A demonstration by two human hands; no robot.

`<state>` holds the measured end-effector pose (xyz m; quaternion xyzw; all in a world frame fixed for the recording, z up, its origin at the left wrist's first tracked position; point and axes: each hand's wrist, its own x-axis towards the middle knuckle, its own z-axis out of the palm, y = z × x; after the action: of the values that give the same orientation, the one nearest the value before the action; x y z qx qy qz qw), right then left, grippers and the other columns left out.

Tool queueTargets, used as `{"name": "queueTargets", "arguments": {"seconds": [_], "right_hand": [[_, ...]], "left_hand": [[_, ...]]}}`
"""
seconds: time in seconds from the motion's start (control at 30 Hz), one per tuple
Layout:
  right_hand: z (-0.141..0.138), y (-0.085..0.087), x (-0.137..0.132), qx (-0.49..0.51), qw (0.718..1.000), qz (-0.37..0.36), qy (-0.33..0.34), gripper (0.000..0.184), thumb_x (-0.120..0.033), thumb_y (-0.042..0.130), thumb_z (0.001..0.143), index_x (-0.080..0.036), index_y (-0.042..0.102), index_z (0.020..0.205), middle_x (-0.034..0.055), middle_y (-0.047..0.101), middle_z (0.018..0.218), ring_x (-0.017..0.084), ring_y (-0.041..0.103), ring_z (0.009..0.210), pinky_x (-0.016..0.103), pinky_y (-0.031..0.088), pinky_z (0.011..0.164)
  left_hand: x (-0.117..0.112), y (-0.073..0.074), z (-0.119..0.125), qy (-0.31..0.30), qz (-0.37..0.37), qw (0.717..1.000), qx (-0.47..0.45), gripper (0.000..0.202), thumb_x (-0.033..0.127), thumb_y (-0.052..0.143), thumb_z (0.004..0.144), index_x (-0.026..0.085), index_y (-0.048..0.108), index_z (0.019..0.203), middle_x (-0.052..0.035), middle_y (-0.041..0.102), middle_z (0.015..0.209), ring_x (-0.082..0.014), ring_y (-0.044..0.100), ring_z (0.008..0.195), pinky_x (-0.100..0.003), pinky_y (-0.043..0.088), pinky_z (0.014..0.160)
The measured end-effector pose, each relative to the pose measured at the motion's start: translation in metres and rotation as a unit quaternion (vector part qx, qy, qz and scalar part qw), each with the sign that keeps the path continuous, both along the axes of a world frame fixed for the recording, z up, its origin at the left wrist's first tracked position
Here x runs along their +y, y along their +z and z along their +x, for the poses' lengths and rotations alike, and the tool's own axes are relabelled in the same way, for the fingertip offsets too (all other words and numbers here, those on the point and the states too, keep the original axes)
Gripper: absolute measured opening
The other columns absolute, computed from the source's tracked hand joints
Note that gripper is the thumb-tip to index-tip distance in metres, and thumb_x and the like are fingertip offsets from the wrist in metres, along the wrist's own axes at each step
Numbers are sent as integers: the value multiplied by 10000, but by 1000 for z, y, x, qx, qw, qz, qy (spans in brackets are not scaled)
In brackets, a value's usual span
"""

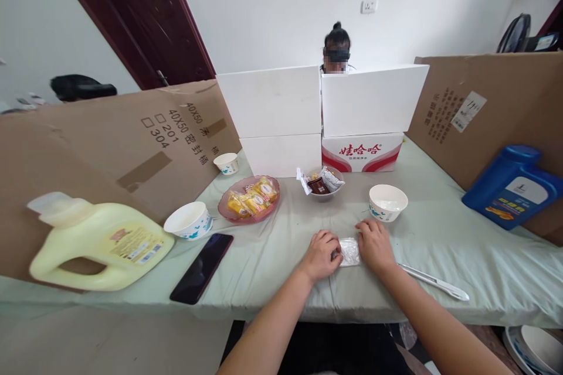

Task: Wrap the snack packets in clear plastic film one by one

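Observation:
A small folded piece of clear plastic film [350, 252] lies flat on the table between my two hands. My left hand [321, 255] has its fingers curled onto the film's left edge, the thumb close to the fingertips. At the right edge, my right hand [375, 246] rests with bent fingers closed against the plastic. Just beyond the right hand stands a white paper bowl [387, 203] with a blue pattern. A white slim-handled tool [435, 282], perhaps a knife, lies beside my right forearm.
A pink dish [224, 211] with yellow packets and a bowl of wrapped snacks [323, 194] stand farther back. Leftward are a phone [201, 268], another paper bowl [188, 228] and a pale yellow jug [103, 246]. A blue bottle [512, 187] leans right. White boxes [281, 155] stand before a person.

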<state>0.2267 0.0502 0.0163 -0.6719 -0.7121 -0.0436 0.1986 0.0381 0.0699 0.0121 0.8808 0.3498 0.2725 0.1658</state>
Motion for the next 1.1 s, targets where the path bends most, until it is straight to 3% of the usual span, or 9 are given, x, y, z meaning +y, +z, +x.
{"name": "queueTargets", "arguments": {"seconds": [0.13, 0.23, 0.33, 0.47, 0.57, 0.7, 0.8, 0.93, 1.1], "right_hand": [[-7, 7, -22, -12, 982, -53, 182, 230, -161, 494, 880, -224, 624, 1059, 53, 612, 1128, 191, 501, 1093, 305, 385, 935], [-6, 10, -33, -18, 967, -106, 233, 230, -95, 471, 864, -217, 652, 934, 31, 647, 938, 170, 561, 925, 271, 429, 816], [17, 30, -20, -25, 976, -114, 185, 255, -88, 457, 870, -232, 665, 903, 23, 652, 899, 155, 573, 884, 247, 428, 770], [67, 74, 28, -29, 994, -100, 22, 333, -151, 346, 944, -187, 607, 1148, 123, 578, 1209, 230, 486, 1166, 337, 400, 916], [94, 92, 69, -35, 982, -175, -67, 282, -201, 429, 940, -168, 587, 1171, 140, 576, 1195, 257, 530, 1120, 388, 442, 883], [102, 82, 109, -30, 939, -336, -64, 304, -361, 575, 906, -173, 584, 1146, 65, 604, 1143, 183, 605, 963, 382, 522, 823], [98, 69, 122, -25, 918, -392, -62, 345, -381, 570, 909, -174, 564, 1185, 72, 587, 1187, 193, 600, 997, 402, 524, 842], [94, 63, 121, -21, 911, -407, -65, 351, -377, 572, 908, -176, 558, 1196, 76, 582, 1197, 194, 598, 1005, 407, 522, 845], [93, 86, 110, -30, 934, -353, -39, 319, -380, 539, 927, -148, 590, 1141, 61, 605, 1139, 190, 606, 981, 384, 517, 839]], "left_hand": [[0, -2, -2, -5, -8, 1000, -25, 107, 122, 625, 740, 202, 615, 808, -48, 630, 964, -229, 529, 1009, -398, 420, 920], [2, -6, -4, 20, -26, 995, -91, 155, 72, 574, 721, 197, 610, 806, -56, 616, 978, -216, 540, 985, -383, 445, 896], [5, -10, -5, 57, -44, 989, -130, 163, 58, 543, 716, 193, 600, 786, -50, 606, 953, -205, 548, 958, -370, 459, 870], [7, -10, -4, 53, -50, 991, -111, 143, 59, 557, 714, 188, 597, 759, -45, 612, 911, -207, 544, 936, -364, 458, 852], [7, -10, -2, 57, -47, 992, -97, 140, 62, 553, 721, 188, 599, 761, -44, 610, 912, -210, 538, 935, -364, 455, 848], [8, -11, -3, 60, -44, 993, -93, 148, 54, 550, 722, 187, 594, 769, -42, 609, 903, -205, 533, 926, -349, 452, 836], [8, -12, -3, 58, -44, 993, -95, 150, 49, 554, 715, 185, 591, 767, -42, 611, 896, -202, 530, 920, -340, 447, 833], [8, -13, -2, 62, -44, 992, -103, 152, 48, 547, 706, 183, 593, 759, -42, 611, 872, -203, 529, 904, -336, 445, 823], [9, -13, -2, 62, -38, 991, -116, 143, 51, 558, 681, 180, 594, 731, -42, 614, 832, -202, 533, 878, -326, 445, 806]]}}
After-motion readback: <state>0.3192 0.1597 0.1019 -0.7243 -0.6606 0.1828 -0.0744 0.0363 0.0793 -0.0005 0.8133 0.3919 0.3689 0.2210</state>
